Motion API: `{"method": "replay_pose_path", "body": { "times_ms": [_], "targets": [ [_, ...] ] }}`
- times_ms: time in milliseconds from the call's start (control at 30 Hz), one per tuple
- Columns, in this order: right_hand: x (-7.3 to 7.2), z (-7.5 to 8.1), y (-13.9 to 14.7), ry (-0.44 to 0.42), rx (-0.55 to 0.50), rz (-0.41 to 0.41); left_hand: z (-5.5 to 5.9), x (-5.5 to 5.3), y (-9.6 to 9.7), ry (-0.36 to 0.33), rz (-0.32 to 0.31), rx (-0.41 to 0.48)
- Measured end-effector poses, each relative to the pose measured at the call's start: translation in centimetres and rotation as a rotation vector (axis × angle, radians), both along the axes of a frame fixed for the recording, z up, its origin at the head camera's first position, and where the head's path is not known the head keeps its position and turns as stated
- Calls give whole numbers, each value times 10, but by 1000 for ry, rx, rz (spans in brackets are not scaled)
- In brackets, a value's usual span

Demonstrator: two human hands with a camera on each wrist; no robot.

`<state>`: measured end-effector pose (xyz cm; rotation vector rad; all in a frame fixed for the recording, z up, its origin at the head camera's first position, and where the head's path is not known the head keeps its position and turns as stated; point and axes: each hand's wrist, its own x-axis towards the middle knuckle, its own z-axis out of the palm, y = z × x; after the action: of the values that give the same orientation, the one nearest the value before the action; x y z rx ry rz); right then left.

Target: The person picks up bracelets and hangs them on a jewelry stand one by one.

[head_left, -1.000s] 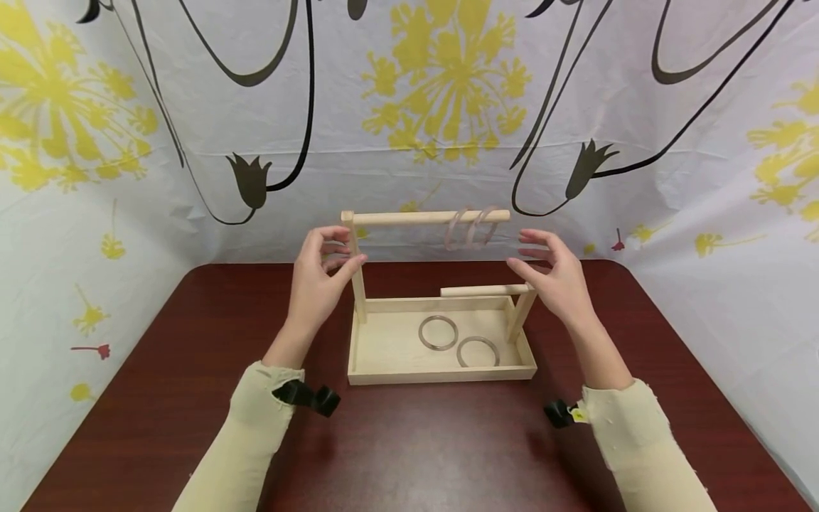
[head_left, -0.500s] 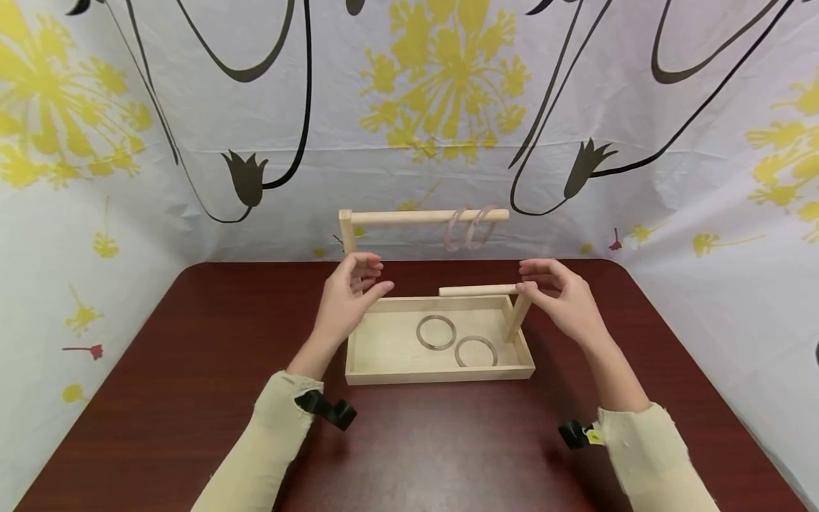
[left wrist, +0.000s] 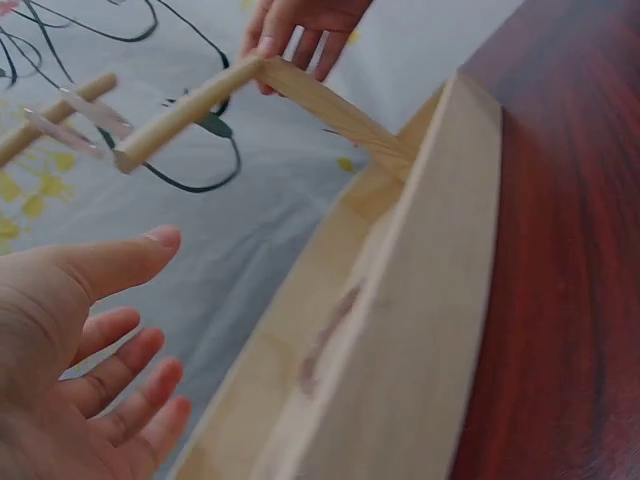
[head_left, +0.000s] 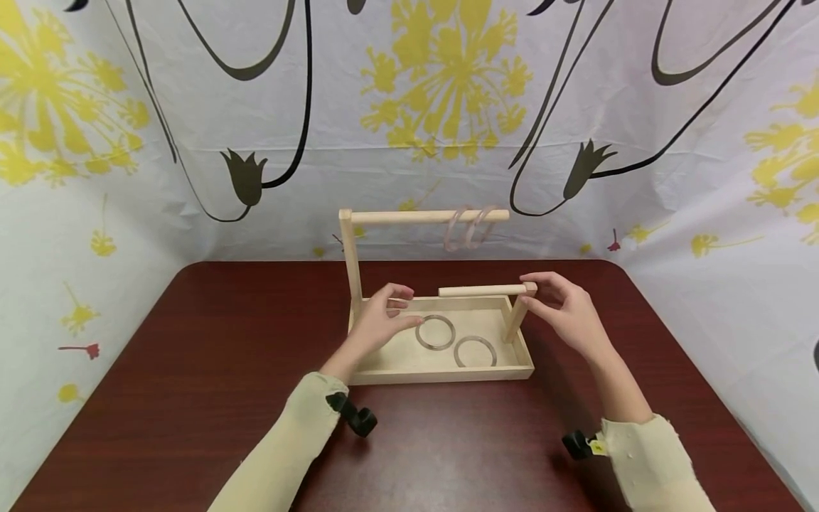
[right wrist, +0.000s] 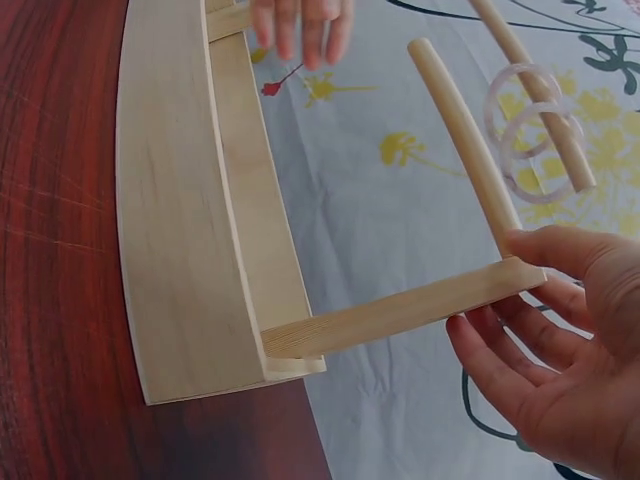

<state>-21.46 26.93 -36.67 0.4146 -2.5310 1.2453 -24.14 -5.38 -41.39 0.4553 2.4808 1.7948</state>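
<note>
Pinching the short post (head_left: 517, 318) with the right hand (head_left: 566, 313) should steady the tray (head_left: 441, 376), so the left hand (head_left: 379, 321), fingers spread, can gently approach the left ring (head_left: 436, 348).

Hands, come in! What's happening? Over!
Left hand over tray, holding nothing; right hand grips short post. Two rings in tray, two on long peg. No obstruction visible.

Head view bright; pale glare on worktop (head_left: 441, 441), soft shadow beside right sleeve (head_left: 652, 462). Wrist views dimmer, softer, bowing rack (right wrist: 180, 220).
</note>
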Motion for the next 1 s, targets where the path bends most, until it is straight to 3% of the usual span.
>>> {"method": "replay_pose_path", "body": {
  "times_ms": [167,300,700,833,1000],
  "targets": [
    [0,-2,0,9,3,-16,-12,-2,10,-53,-29,-89],
    [0,-4,1,15,20,-36,-16,-3,18,-69,-48,-213],
    [0,-4,-2,33,36,-56,-22,-3,42,85,-69,-677],
    [0,-4,-2,33,33,-55,-21,-3,43,97,-60,-726],
    [1,-3,-1,32,28,-50,-20,-2,38,97,-51,-725]
  ]
}}
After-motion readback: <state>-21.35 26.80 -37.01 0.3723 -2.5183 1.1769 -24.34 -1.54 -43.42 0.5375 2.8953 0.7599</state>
